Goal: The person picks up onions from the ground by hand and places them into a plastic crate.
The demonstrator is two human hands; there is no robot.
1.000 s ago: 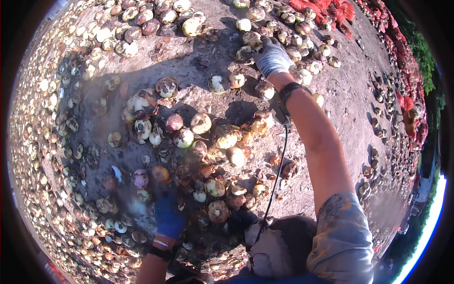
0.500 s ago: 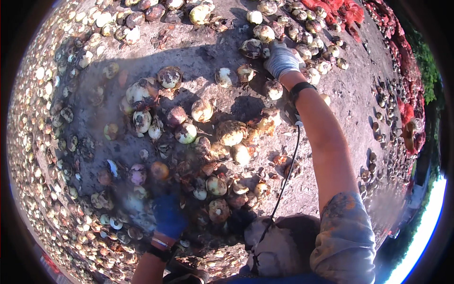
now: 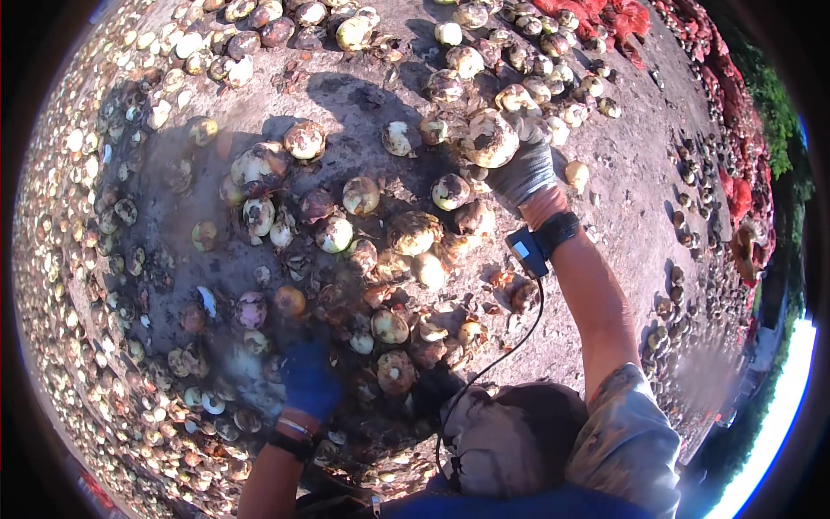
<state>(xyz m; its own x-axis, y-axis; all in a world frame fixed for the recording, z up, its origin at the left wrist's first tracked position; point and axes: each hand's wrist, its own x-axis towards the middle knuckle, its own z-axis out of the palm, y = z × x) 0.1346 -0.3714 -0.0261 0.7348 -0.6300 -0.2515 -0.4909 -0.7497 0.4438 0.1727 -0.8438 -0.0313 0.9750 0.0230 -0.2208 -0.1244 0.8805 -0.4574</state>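
My right hand [image 3: 529, 164], in a pale grey glove, is closed around a large onion [image 3: 489, 138] with papery brown skin, lifted over the ground. A smaller onion [image 3: 515, 99] shows right by its fingertips; I cannot tell whether the hand touches it. Lower left is my left hand [image 3: 309, 378] in a blue glove, in shadow and blurred, its fingers not readable. Close to it lie an orange-brown onion [image 3: 290, 300] and a purplish onion [image 3: 251, 309]. A cluster of dirty onions [image 3: 415, 233] rests between the two hands.
Onions and loose skins are strewn over the bare soil [image 3: 596, 285], densest at far left. Red mesh bags [image 3: 618, 26] lie at the top right, with a row of filled red bags [image 3: 733, 112] along the right. A black cable [image 3: 527, 324] runs from a small wrist box [image 3: 526, 251].
My right hand has drawn back toward me and turned, now bringing up a large onion. The left hand has hardly moved.
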